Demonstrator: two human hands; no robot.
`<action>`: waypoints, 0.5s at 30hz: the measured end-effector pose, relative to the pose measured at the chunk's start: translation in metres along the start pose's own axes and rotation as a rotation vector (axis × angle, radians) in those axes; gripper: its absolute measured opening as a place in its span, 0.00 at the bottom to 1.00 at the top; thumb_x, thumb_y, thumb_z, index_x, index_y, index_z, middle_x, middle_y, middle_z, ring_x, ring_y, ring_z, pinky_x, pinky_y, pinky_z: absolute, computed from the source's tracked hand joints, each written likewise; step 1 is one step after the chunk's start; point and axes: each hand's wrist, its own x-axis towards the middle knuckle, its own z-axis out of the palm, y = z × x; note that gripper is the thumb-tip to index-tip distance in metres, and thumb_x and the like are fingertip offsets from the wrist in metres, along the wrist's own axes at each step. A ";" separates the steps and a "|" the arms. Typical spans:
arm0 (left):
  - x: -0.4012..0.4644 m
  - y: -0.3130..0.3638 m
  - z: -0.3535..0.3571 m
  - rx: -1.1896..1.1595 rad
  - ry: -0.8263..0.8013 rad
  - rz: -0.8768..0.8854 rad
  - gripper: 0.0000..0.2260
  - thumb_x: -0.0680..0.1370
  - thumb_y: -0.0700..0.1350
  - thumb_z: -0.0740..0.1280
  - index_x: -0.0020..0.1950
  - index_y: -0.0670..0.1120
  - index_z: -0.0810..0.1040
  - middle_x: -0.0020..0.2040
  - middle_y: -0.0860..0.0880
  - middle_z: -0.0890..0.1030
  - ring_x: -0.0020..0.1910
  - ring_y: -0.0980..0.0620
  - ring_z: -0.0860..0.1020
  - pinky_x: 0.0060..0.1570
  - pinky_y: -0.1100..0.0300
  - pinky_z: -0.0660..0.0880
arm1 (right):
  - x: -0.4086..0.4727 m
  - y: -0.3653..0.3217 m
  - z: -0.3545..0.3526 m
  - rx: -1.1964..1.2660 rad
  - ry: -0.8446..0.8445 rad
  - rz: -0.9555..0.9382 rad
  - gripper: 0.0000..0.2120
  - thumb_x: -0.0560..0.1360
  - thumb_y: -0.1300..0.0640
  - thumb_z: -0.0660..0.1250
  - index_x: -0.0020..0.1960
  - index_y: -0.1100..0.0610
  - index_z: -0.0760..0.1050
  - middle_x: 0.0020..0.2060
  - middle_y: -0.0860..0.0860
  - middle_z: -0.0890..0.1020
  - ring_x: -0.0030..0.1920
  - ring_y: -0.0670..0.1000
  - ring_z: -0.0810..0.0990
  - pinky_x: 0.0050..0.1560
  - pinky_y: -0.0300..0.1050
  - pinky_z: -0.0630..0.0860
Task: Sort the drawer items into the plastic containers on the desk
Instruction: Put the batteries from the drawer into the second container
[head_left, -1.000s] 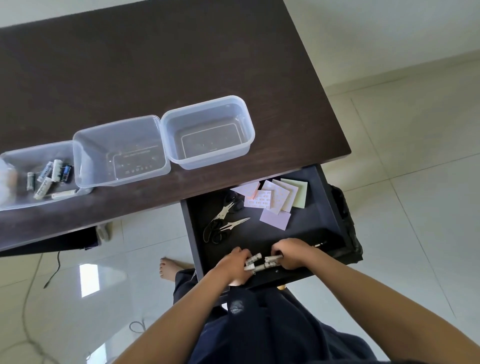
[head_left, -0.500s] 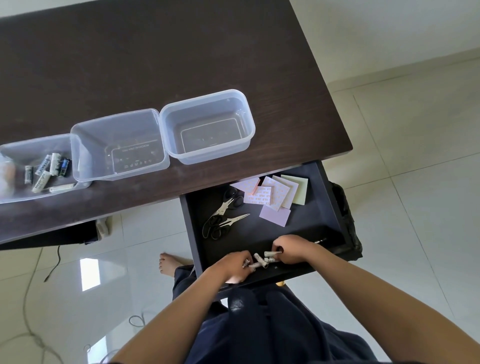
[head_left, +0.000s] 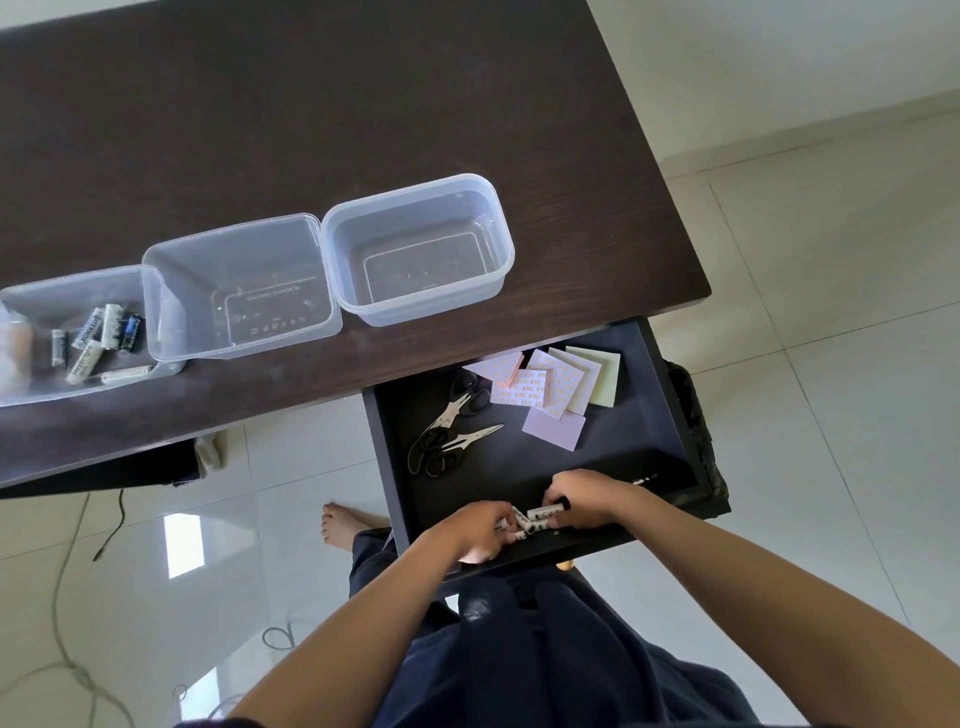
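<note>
Small white cylindrical batteries (head_left: 535, 517) lie clustered at the near edge of the open dark drawer (head_left: 660, 410), between our two hands. Our left hand (head_left: 480, 530) curls its fingers over the left end of the cluster; our right hand (head_left: 584, 499) pinches one white battery with a dark tip. Farther in: two pairs of black-handled metal scissors (head_left: 447, 431), crossed and touching, and a fan of pastel sticky-note pads (head_left: 553, 387) toward the back. On the dark wooden desk (head_left: 311, 130) above, three clear plastic containers sit in a row, touching: right container (head_left: 501, 260) and middle container (head_left: 156, 291) bare, left container (head_left: 31, 395) holding more batteries (head_left: 98, 338).
</note>
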 end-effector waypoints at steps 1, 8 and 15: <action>-0.001 0.001 0.000 -0.005 -0.004 -0.004 0.08 0.78 0.45 0.64 0.56 0.46 0.75 0.59 0.44 0.77 0.57 0.45 0.75 0.51 0.58 0.70 | 0.000 0.000 0.000 0.007 0.000 -0.007 0.13 0.76 0.51 0.65 0.57 0.55 0.79 0.53 0.53 0.80 0.52 0.54 0.77 0.48 0.47 0.72; -0.012 0.004 -0.001 -0.032 0.049 0.000 0.09 0.78 0.44 0.63 0.57 0.44 0.74 0.58 0.42 0.78 0.57 0.44 0.76 0.48 0.59 0.69 | 0.002 -0.010 -0.005 0.040 0.007 0.029 0.09 0.72 0.58 0.69 0.53 0.54 0.80 0.51 0.53 0.82 0.48 0.53 0.78 0.46 0.45 0.73; -0.041 0.000 -0.030 -0.061 0.156 0.068 0.08 0.79 0.44 0.62 0.56 0.43 0.75 0.54 0.44 0.78 0.53 0.46 0.76 0.47 0.59 0.70 | -0.012 -0.023 -0.018 0.155 0.098 0.080 0.09 0.71 0.63 0.67 0.50 0.57 0.81 0.45 0.56 0.83 0.43 0.53 0.79 0.40 0.43 0.71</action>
